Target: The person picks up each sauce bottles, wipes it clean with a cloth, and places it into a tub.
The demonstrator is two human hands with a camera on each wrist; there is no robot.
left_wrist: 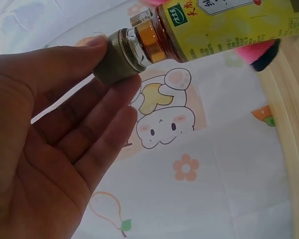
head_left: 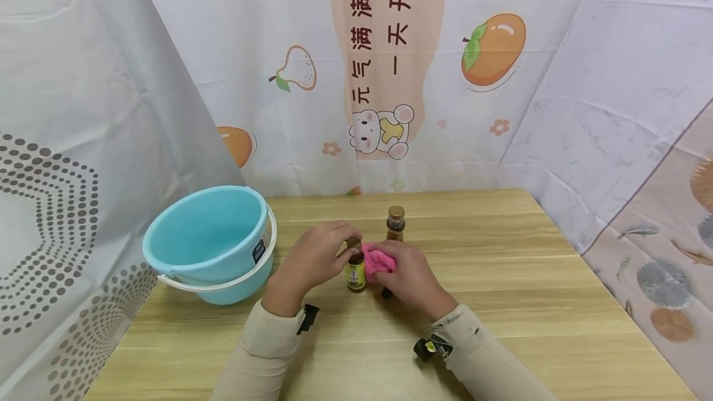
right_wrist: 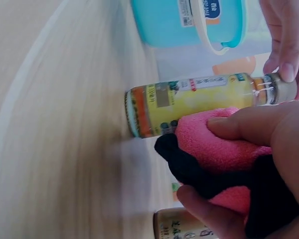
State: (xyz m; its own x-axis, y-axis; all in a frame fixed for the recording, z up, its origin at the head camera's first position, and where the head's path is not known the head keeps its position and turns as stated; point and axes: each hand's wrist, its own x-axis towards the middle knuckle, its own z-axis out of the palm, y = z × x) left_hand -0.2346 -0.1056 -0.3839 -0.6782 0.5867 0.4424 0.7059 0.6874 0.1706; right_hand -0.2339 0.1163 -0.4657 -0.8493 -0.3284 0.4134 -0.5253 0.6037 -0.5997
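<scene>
A small glass bottle with a yellow label [head_left: 356, 276] stands upright on the table. My left hand [head_left: 319, 254] pinches its cap [left_wrist: 120, 59] between thumb and fingers. In my right hand [head_left: 410, 277] is a bunched pink cloth [head_left: 379, 261] with black edging, gripped between thumb and fingers. The right wrist view has the cloth [right_wrist: 217, 144] pressed up against the side of the yellow-label bottle [right_wrist: 199, 102]. Just behind the right hand stands a second bottle with a gold-brown cap [head_left: 396, 218]; its lower part is hidden by that hand.
To the left, a light blue bucket [head_left: 223, 277] with a white handle [head_left: 234, 281] stands on the wooden table [head_left: 501, 302]. A printed curtain [head_left: 278, 5] hangs along the table's back edge, with more sheeting at both sides.
</scene>
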